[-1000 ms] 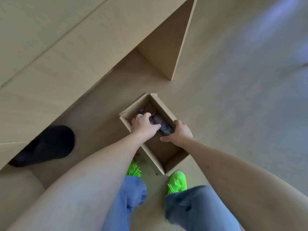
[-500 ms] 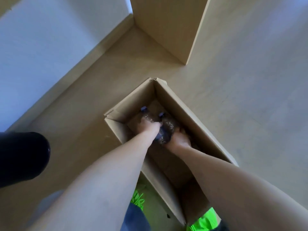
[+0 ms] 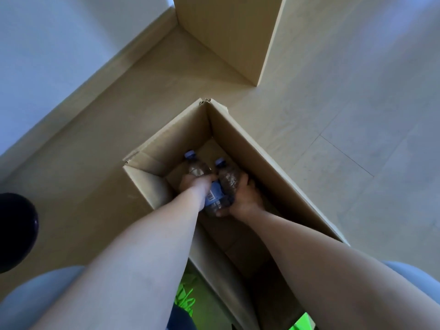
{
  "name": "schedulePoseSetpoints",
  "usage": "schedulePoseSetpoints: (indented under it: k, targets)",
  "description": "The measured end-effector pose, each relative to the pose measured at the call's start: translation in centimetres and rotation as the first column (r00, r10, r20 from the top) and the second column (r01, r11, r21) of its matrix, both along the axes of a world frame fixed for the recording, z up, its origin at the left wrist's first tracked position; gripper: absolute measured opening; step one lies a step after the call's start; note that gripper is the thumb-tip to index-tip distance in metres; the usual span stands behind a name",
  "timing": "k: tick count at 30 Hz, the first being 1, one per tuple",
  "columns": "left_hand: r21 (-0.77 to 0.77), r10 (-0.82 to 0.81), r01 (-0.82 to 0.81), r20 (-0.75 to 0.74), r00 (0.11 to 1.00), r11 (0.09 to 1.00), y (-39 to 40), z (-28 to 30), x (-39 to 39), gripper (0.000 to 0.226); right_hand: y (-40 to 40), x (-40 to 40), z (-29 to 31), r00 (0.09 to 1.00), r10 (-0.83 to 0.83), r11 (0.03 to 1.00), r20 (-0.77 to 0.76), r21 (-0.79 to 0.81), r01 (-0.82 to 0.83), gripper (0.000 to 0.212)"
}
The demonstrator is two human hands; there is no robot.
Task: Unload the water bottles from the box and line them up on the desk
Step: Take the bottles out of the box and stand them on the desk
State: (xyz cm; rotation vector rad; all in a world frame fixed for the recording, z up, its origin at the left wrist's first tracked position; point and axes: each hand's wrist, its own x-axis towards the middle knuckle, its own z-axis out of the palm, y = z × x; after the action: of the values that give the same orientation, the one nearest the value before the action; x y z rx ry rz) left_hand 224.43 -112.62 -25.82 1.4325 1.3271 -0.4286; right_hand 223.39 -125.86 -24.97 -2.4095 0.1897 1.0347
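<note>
Pale wood-grain floor [image 3: 357, 103] meeting a white wall [image 3: 59, 44]; open corrugated cardboard box [image 3: 250, 144], matte brown. Inside, two clear ribbed water bottles [image 3: 228, 179], blue-capped, clasped by left hand [image 3: 194, 184] and right hand [image 3: 245, 198], fingers closed round them

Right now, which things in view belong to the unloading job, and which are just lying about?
Job: cardboard box; left bottle under the left hand; right bottle held by the right hand.

Lying about: black rounded object on the floor; wooden panel standing behind the box.
</note>
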Motion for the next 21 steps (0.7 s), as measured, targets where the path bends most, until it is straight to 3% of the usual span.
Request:
schedulePoseSetpoints:
  k: [3,6,8,12,17,21]
  targets:
    - [0.013,0.027,-0.027,0.009,1.0,1.0,-0.1,0.5,-0.2,0.044,-0.1,1.1,-0.3,0.991,0.118,0.988,-0.056,-0.09,-0.122,0.139]
    - [-0.007,0.028,-0.028,-0.004,1.0,1.0,-0.1,1.0,-0.4,0.047,0.2,1.1,-0.8,0.985,0.169,0.974,-0.024,-0.147,-0.17,0.114]
    - [-0.045,0.02,-0.021,-0.013,1.0,0.999,0.0,1.0,-0.3,0.051,0.3,0.4,-1.2,0.991,0.133,0.983,0.0,-0.13,-0.132,0.102]
    - [-0.055,0.006,-0.007,-0.017,1.0,0.998,0.1,1.2,-0.4,0.059,0.5,-0.6,-1.8,1.0,0.024,0.995,0.01,-0.095,-0.023,0.103]
    - [0.018,-0.104,0.104,0.004,0.995,0.994,-0.1,3.3,0.0,0.079,0.2,-0.2,-0.4,0.984,-0.174,0.984,0.023,-0.032,0.175,0.099]
    - [0.141,-0.172,0.167,0.024,0.985,0.976,0.3,8.1,0.4,0.079,0.2,0.0,4.1,0.973,-0.222,0.974,0.067,-0.026,0.224,0.097]
